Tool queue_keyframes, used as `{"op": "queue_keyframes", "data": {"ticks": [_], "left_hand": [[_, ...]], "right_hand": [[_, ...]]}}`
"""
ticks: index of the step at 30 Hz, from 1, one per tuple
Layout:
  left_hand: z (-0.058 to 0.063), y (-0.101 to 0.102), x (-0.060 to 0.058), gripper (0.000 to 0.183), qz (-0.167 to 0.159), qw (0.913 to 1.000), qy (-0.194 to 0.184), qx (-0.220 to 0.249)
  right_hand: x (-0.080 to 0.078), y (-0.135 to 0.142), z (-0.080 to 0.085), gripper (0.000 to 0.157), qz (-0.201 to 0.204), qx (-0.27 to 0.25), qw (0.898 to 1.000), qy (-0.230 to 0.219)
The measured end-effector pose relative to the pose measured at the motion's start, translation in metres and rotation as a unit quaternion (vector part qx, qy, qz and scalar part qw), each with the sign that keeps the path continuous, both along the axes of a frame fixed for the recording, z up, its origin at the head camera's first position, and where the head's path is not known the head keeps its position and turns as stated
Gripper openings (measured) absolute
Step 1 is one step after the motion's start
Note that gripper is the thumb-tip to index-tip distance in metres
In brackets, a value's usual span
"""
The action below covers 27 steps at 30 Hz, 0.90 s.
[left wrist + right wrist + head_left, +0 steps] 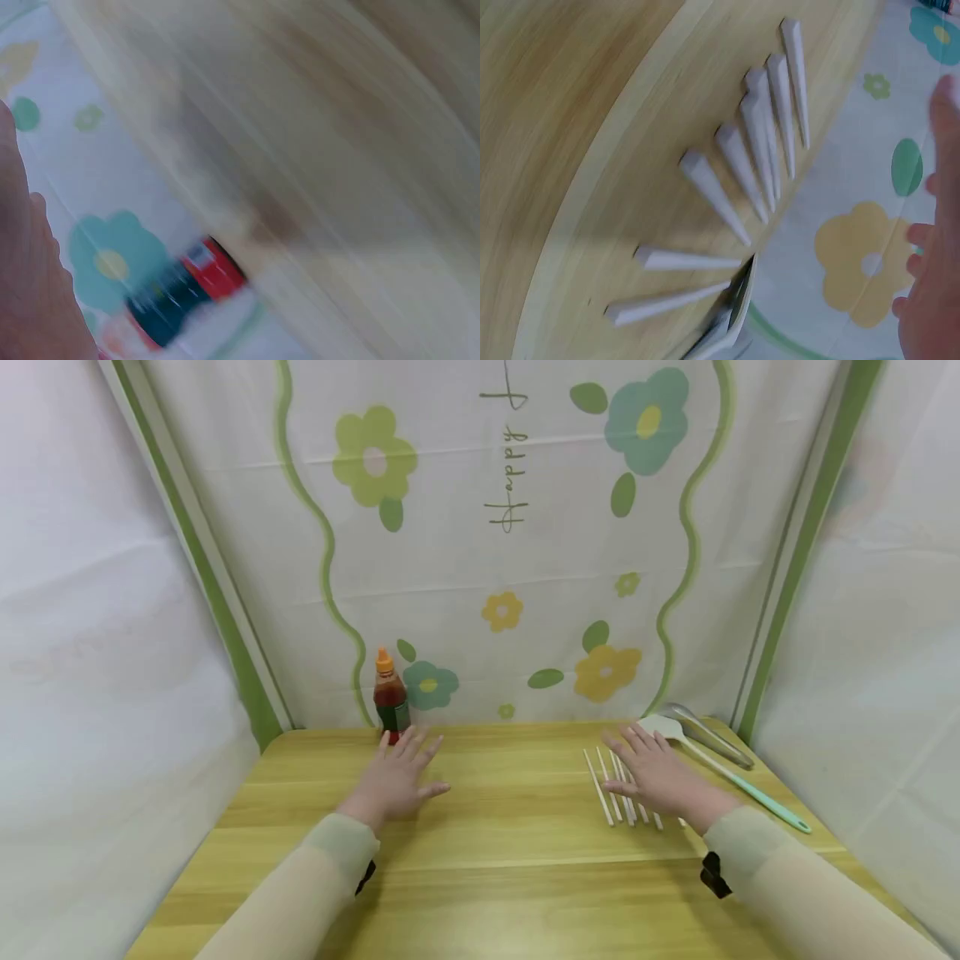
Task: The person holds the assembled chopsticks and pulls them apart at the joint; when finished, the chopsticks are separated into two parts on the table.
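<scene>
My left hand [392,781] is held out over the left part of the table, fingers spread and holding nothing. Just beyond its fingertips stands a red sauce bottle [391,700], upright, with an orange nozzle cap and a dark green label. In the left wrist view this bottle [184,291] appears blurred and slanted. Over at the right, my right hand [663,781] also has its fingers spread, with nothing in its grasp. It partly hides several white chopsticks [598,787] lying on the table. The right wrist view shows these chopsticks [714,196] fanned out below the hand.
A spatula with a mint-green handle [772,804] and white head lies to the right of the right hand. Behind it is a silver metal utensil [708,731]. A flowered cloth [457,552] hangs behind the wooden table [510,893], with white cloth walls at both sides.
</scene>
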<state>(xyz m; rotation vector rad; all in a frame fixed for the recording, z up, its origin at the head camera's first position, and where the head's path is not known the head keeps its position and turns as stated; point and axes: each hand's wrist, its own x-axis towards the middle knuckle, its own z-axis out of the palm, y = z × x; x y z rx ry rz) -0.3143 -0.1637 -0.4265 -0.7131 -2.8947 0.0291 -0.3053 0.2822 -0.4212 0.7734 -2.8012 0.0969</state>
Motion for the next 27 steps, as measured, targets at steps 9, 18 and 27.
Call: {"op": "queue_keyframes", "data": {"ticks": [9, 18, 27], "left_hand": [[0.009, 0.082, -0.009, 0.078, -0.057, 0.9980, -0.014, 0.024], [-0.004, 0.122, -0.010, 0.056, -0.048, 0.9987, -0.014, 0.012], [-0.006, 0.125, 0.001, 0.022, -0.140, 0.9884, 0.030, 0.051]], "right_hand": [[-0.019, -0.042, -0.004, 0.029, -0.067, 0.022, 0.996, -0.056], [-0.027, -0.068, -0.032, 0.025, -0.070, -0.069, 0.977, -0.191], [-0.008, -0.117, -0.005, 0.016, 0.105, -0.136, 0.955, -0.240]]}}
